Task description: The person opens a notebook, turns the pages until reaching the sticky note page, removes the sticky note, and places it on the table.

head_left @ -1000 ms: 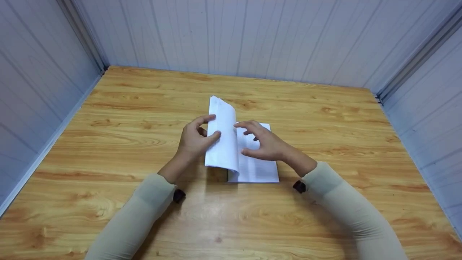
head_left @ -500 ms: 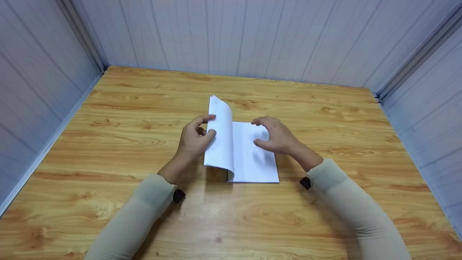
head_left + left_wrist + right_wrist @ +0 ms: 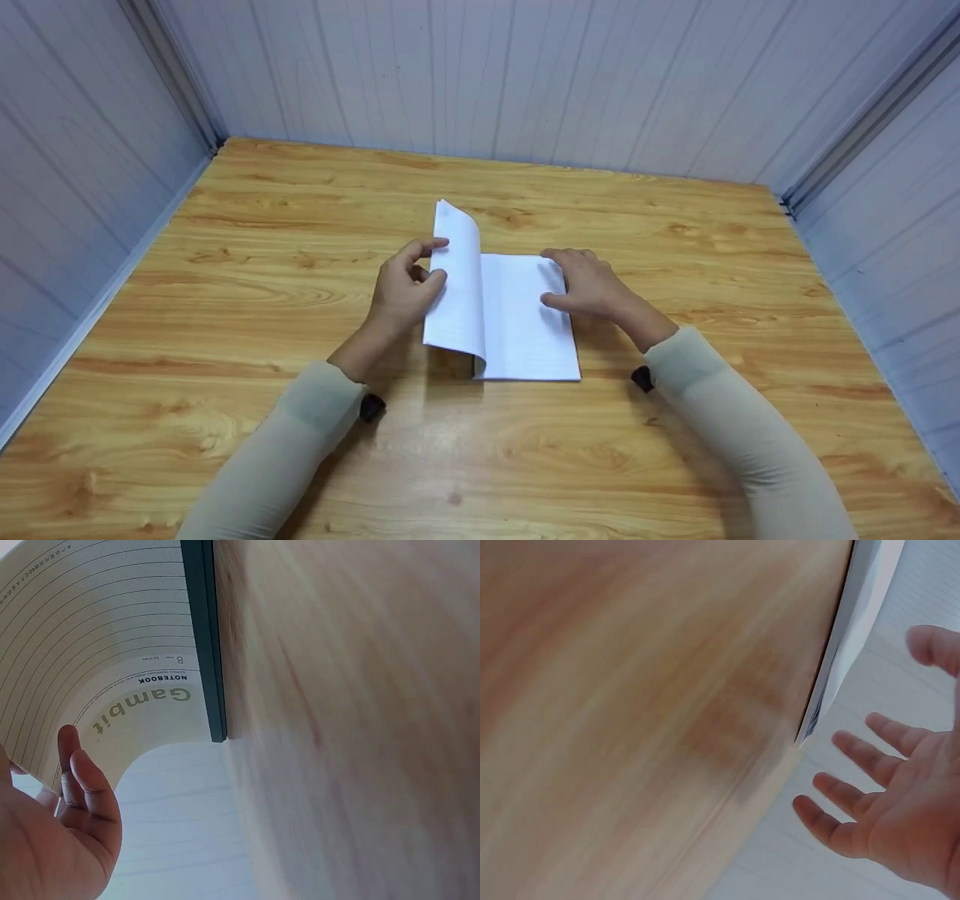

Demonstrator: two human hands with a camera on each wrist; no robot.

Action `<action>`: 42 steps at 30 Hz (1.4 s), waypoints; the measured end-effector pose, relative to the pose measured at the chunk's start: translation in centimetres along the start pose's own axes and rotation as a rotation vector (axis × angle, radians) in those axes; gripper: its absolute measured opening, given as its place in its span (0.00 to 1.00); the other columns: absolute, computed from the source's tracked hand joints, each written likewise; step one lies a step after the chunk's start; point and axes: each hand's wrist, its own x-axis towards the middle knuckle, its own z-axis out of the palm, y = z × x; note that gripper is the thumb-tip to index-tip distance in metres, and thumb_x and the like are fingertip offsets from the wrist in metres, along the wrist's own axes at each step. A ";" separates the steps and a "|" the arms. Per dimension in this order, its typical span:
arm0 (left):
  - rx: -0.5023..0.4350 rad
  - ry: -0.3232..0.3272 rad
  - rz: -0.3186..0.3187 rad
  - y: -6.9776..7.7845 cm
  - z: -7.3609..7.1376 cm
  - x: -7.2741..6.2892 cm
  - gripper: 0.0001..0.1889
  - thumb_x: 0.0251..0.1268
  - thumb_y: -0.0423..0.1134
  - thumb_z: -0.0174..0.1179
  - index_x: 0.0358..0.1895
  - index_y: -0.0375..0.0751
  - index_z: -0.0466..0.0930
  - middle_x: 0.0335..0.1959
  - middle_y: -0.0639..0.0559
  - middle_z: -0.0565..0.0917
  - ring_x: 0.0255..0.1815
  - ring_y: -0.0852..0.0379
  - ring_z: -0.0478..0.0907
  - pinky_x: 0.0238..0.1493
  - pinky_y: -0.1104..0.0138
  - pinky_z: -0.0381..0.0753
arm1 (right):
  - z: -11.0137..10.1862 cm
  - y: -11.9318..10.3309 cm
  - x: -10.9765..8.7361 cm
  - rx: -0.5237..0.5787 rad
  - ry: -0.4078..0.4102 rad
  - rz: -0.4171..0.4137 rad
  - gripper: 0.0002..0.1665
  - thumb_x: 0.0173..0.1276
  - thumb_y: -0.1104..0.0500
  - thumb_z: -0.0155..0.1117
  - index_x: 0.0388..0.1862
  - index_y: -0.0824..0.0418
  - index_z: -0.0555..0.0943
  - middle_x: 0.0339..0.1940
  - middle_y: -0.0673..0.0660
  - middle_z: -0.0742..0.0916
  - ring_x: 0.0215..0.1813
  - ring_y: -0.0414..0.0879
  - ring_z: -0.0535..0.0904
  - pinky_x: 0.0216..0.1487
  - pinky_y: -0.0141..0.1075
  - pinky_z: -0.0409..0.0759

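- Here, a left hand [image 3: 403, 285] pinches the raised, curling leaves [image 3: 456, 292] of a notebook [image 3: 529, 337].
- The notebook lies open midway between the bench's [image 3: 255, 285] left and right edges.
- A right hand [image 3: 592, 285], fingers spread, grasps nothing at its right side.

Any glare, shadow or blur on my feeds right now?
Head view: pale glare on the near tabletop, notebook print too faint to read. Left wrist: tabletop grain blurred, though the upside-down Gambit lettering is legible. Right wrist: dark finger-like shadows across the tabletop, grain soft there too.
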 end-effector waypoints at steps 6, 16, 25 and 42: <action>0.000 0.001 -0.010 0.0 0.0 0.0 0.20 0.56 0.31 0.54 0.54 0.46 0.80 0.50 0.48 0.80 0.23 0.58 0.69 0.26 0.73 0.69 | 0.3 0.2 0.1 -0.025 -0.049 0.036 0.46 0.64 0.43 0.61 0.76 0.55 0.56 0.75 0.59 0.66 0.76 0.59 0.55 0.71 0.60 0.54; 0.008 0.000 -0.013 0.1 0.1 0.1 0.21 0.57 0.32 0.54 0.55 0.45 0.79 0.51 0.48 0.81 0.23 0.58 0.70 0.27 0.73 0.70 | 0.5 0.2 0.1 -0.056 -0.073 0.054 0.47 0.64 0.43 0.60 0.76 0.59 0.55 0.75 0.61 0.65 0.76 0.60 0.54 0.71 0.60 0.54; -0.017 0.000 -0.007 0.1 0.0 0.1 0.20 0.57 0.31 0.54 0.55 0.44 0.79 0.49 0.49 0.80 0.22 0.60 0.69 0.24 0.74 0.69 | 0.4 0.1 0.2 -0.019 -0.062 0.063 0.48 0.64 0.45 0.63 0.76 0.60 0.55 0.75 0.62 0.65 0.76 0.59 0.54 0.72 0.57 0.53; 0.004 0.009 -0.011 0.0 0.0 0.0 0.21 0.55 0.30 0.53 0.54 0.43 0.80 0.49 0.47 0.82 0.19 0.62 0.68 0.24 0.74 0.68 | 0.7 -0.2 0.3 0.055 -0.014 0.019 0.47 0.59 0.52 0.68 0.74 0.60 0.58 0.70 0.60 0.72 0.68 0.57 0.62 0.68 0.54 0.59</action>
